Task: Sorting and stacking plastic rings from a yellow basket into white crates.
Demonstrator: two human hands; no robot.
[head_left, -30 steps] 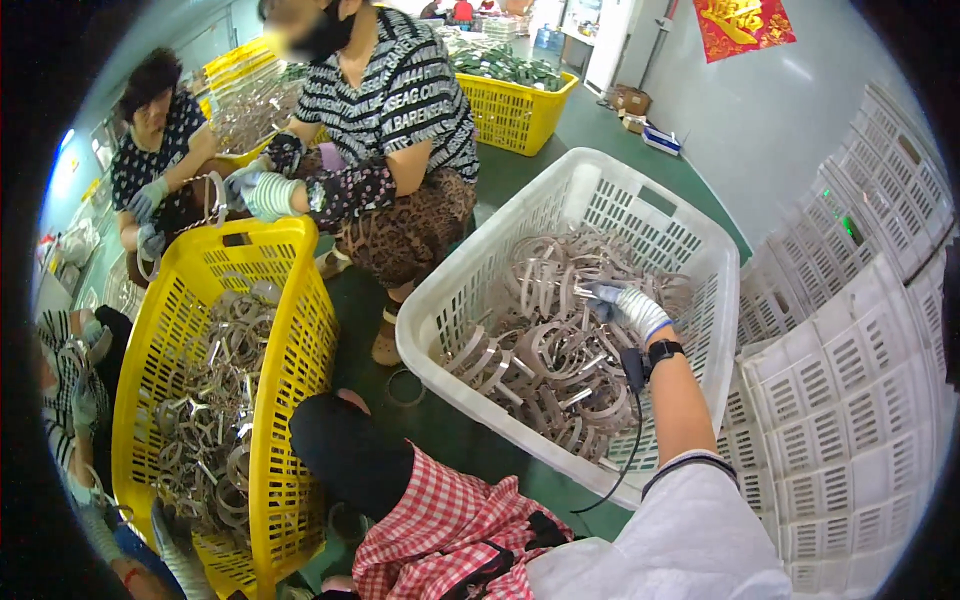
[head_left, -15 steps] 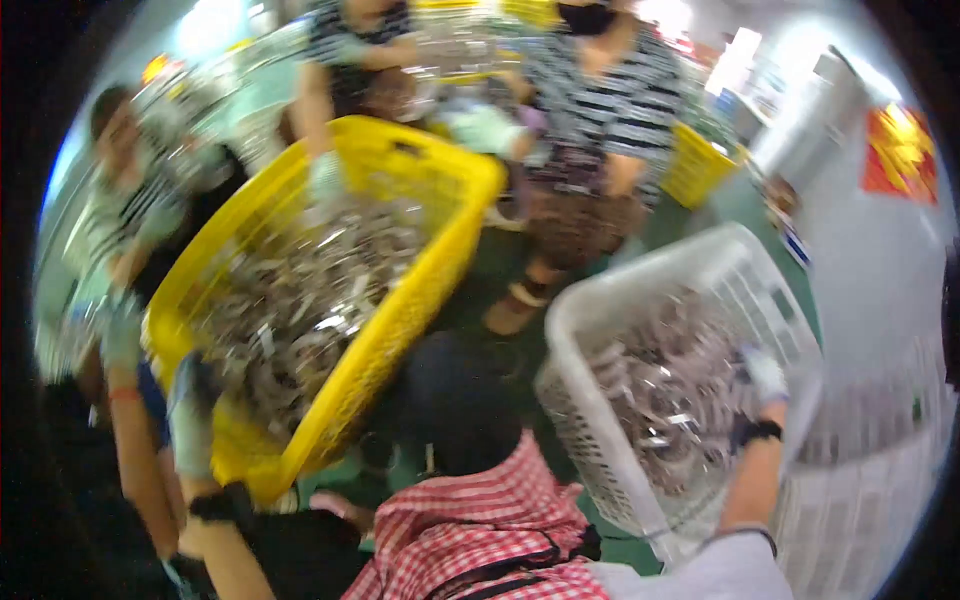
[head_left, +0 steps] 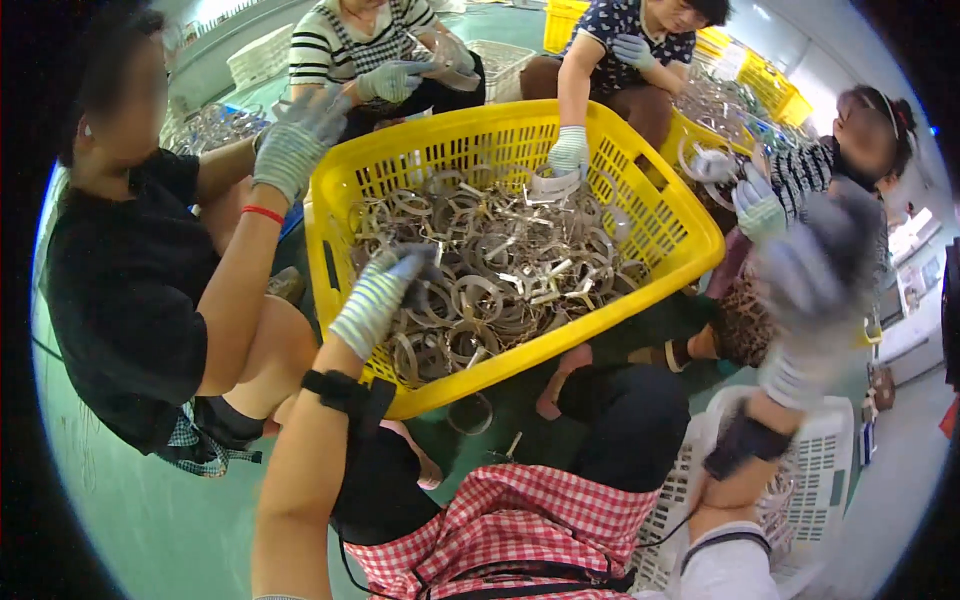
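A yellow slatted basket (head_left: 480,375) stands in front of me, heaped with pale ring-shaped pieces (head_left: 520,250). My left hand (head_left: 375,305), in a striped glove with dark fingertips, reaches over its near left rim onto the rings. Its fingers look stretched out, with nothing I can make out in them. My right hand (head_left: 815,280), also gloved, is raised at the right, above a white basket (head_left: 832,440). Motion smears its fingers, and whether it holds anything does not show. More ring pieces lie in the white basket, partly hidden behind my right forearm.
Co-workers sit around the yellow basket. One gloved hand (head_left: 570,155) reaches into its far side; another glove (head_left: 300,140) is raised at its left rim. At the right a co-worker holds pale rings (head_left: 712,165). One loose ring (head_left: 470,413) lies on the green floor (head_left: 150,510).
My view has swung left, bringing the yellow basket to the centre. My right hand has come up out of the white basket. My left hand now lies over the rings.
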